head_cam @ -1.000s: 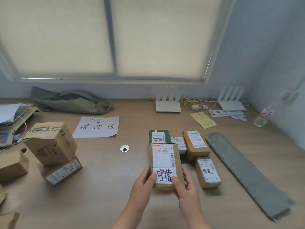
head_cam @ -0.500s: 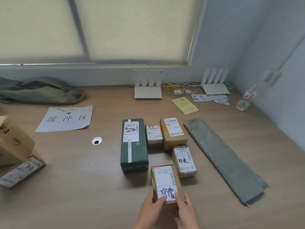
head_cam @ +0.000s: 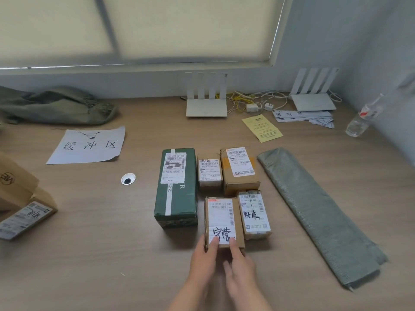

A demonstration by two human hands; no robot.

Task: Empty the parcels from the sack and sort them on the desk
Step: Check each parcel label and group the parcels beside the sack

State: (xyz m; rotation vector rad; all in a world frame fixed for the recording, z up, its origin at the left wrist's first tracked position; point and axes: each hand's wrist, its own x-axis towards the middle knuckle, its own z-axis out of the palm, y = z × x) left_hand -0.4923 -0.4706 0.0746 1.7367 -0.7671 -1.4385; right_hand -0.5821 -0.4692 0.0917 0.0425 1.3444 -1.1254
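Observation:
A small brown labelled parcel [head_cam: 222, 218] lies on the desk between a tall green parcel [head_cam: 176, 189] and another brown parcel [head_cam: 254, 214]. My left hand [head_cam: 205, 259] and my right hand [head_cam: 240, 265] rest fingertips on its near end, thumbs on the label. Two more brown parcels [head_cam: 210, 170] [head_cam: 240, 170] sit behind it. The olive sack [head_cam: 56, 106] lies crumpled at the back left by the wall.
A paper sign [head_cam: 87, 145] and a cable hole [head_cam: 128, 178] lie left of the group. Brown boxes [head_cam: 20, 198] stand at the left edge. A folded grey bag [head_cam: 314, 212] lies to the right. Routers [head_cam: 206, 102], cables, papers and a bottle [head_cam: 361, 120] line the back.
Both hands carried the labelled parcel forward and down onto the desk, into the gap beside the green parcel. My view has shifted right and closer.

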